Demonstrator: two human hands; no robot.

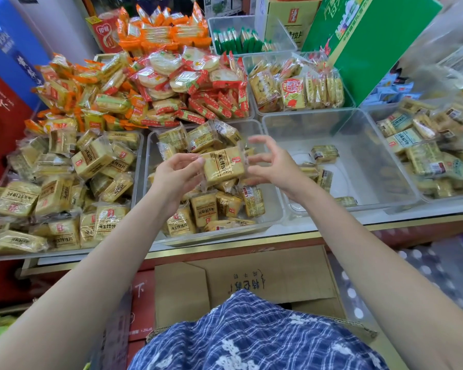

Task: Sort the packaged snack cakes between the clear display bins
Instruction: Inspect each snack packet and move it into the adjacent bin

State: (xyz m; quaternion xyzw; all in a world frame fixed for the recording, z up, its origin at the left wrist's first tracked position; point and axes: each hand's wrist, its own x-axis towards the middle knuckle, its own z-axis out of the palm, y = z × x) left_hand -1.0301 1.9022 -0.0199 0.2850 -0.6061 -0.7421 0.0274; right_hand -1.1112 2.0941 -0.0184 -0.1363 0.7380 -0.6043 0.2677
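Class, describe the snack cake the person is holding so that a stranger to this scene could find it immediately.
Start at the middle clear bin in the front row, half full of yellow packets. Just above its pile, the left hand and right hand pinch the two ends of one yellow snack cake. It alone is lifted off the heap, its printed face turned up.

Glossy clear film wraps the snack cake [223, 166]; smooth transparent plastic bin [275, 209]; matt cardboard box [251, 276].
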